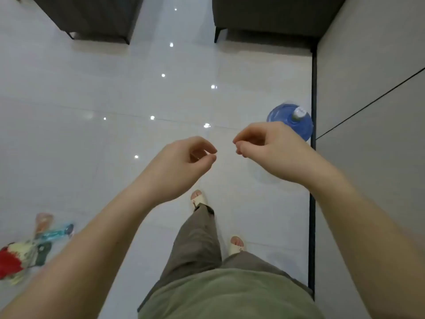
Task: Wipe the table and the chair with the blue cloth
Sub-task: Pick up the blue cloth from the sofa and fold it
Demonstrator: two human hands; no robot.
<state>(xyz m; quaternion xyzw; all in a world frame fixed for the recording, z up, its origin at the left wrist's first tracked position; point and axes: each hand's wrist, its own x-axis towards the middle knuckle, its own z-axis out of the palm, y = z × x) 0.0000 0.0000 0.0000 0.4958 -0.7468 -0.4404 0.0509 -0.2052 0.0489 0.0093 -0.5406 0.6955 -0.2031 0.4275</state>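
Observation:
No blue cloth, table top or chair seat shows in this view. My left hand is raised over the white tiled floor, its fingers loosely curled with the thumb near the fingertips, and it holds nothing. My right hand hangs a short way to its right in the same loose curl, also holding nothing. The two hands are apart, fingertips pointing toward each other.
Two dark furniture pieces on thin legs stand at the back, one on the left, one on the right. A blue water jug sits by the grey wall. Colourful items lie on the floor at lower left.

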